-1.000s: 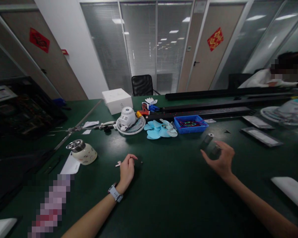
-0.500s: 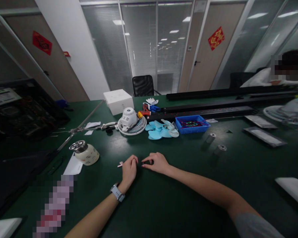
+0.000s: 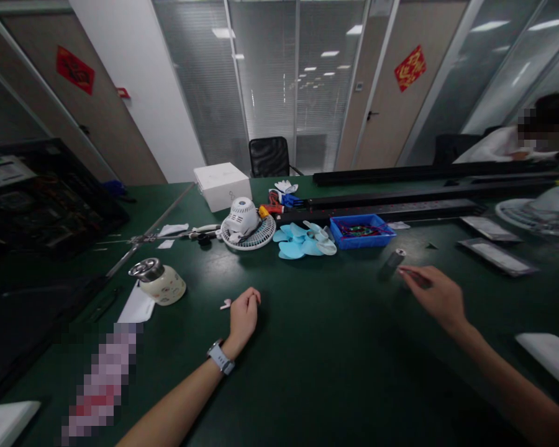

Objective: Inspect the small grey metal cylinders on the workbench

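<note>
My left hand point(image 3: 245, 313) rests on the green table with its fingers curled closed; whatever may be inside is hidden. Just left of it lies a small whitish-pink piece with a short stem point(image 3: 226, 304), like an earbud. Over the right side of the table, my right hand point(image 3: 436, 295) has thumb and index finger brought together in a pinch, and I cannot make out what is between them. Its fingertips are just beside a small silvery metal cylinder point(image 3: 395, 257) standing upright. The spot of a second cylinder is covered by this hand.
Beyond my hands are light-blue fan blades point(image 3: 302, 241), a white fan part with a grille point(image 3: 245, 226), a blue tray of wires point(image 3: 362, 231) and a white box point(image 3: 222, 186). A cream pot point(image 3: 163, 284) stands left. Another person point(image 3: 494, 146) sits far right.
My right hand has moved away from my left hand, far to the right, to the metal cylinders. Its fingertips have come together. My left hand has stayed in place.
</note>
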The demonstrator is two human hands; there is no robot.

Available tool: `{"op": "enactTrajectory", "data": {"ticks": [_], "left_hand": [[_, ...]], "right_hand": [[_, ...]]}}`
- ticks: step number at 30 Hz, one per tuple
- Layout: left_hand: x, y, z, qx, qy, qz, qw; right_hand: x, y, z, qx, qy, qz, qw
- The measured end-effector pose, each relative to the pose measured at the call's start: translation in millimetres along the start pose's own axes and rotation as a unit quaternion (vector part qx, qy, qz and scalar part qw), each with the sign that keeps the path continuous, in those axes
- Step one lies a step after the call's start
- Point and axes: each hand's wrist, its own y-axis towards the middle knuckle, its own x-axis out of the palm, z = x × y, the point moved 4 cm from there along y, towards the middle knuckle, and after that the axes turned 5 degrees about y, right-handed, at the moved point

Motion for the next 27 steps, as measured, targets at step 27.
{"op": "enactTrajectory", "data": {"ticks": [27], "left_hand": [[-0.3, 0.5, 1.7, -0.006, 0.012, 0.014, 1.0]], "right_hand": [[-12.8, -3.4, 54.9, 0.139, -0.094, 0.006, 0.986]]}}
